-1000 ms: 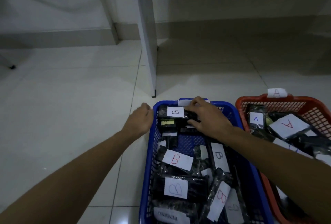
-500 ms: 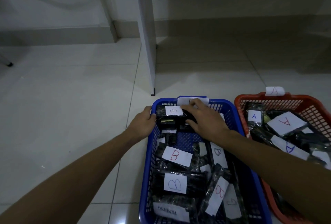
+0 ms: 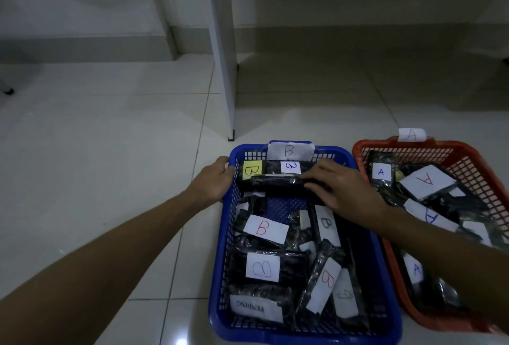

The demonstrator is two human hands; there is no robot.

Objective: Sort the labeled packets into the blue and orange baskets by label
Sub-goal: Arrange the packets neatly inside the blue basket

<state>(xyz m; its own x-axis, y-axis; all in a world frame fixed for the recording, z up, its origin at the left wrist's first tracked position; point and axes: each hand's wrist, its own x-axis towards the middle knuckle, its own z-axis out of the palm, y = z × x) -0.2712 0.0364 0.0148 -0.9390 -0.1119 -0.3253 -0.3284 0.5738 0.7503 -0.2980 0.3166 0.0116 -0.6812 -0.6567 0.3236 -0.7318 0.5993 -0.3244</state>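
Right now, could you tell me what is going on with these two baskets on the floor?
A person is sorting labeled black packets. The left hand grips the far left rim of the blue basket, which holds packets marked B. The right hand reaches into that basket's far end, its fingers on a dark packet lying there. The orange basket beside it holds packets marked A.

The left hand [image 3: 213, 183] grips the blue basket [image 3: 220, 237] at its far left corner; the right hand [image 3: 344, 190] holds a black packet [image 3: 276, 180] near its far edge, beside the orange basket [image 3: 480, 171]
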